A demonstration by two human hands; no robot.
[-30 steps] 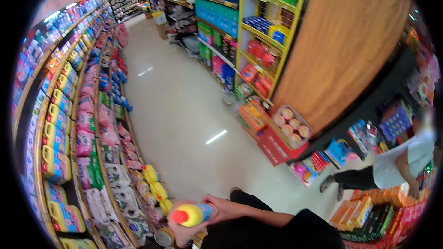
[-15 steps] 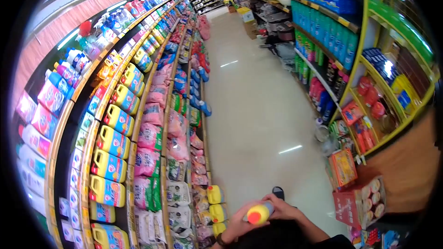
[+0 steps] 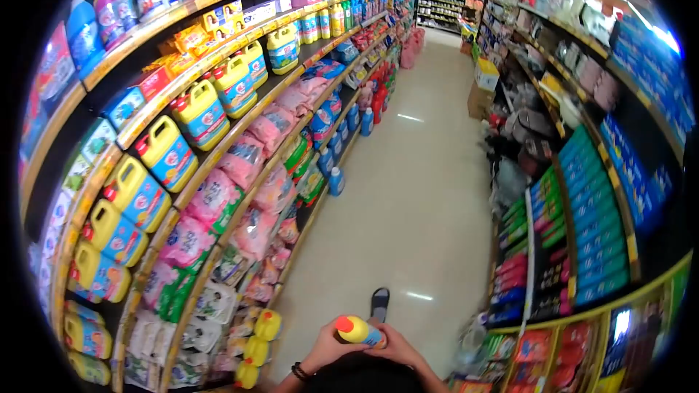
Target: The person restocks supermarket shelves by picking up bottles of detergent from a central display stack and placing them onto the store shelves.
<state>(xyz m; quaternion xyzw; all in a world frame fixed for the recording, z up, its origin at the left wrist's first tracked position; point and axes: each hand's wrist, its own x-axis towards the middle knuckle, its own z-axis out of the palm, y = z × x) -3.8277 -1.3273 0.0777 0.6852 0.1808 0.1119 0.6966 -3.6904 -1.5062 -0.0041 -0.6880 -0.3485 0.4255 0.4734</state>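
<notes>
A small yellow bottle (image 3: 358,330) with a red cap and a partly hidden label is held low in front of my body. It lies tilted, its cap toward the upper left. My left hand (image 3: 329,348), with a dark beaded bracelet at the wrist, is closed around the cap side. Around the label end are the fingers of my right hand (image 3: 400,346). The bottle's underside is hidden by the hands.
Long shelves on the left carry yellow jugs (image 3: 170,151), pink packs (image 3: 211,200) and cleaning bottles (image 3: 85,33). Right shelves hold teal bottles (image 3: 593,218) and blue boxes (image 3: 632,167). A shiny aisle floor (image 3: 415,211) runs ahead, with cardboard boxes (image 3: 481,98) farther along. One sandalled foot (image 3: 380,304) shows.
The view has swung toward the right and moved along the aisle. Still in both hands, the bottle now shows more of its side, with its cap pointing up and left.
</notes>
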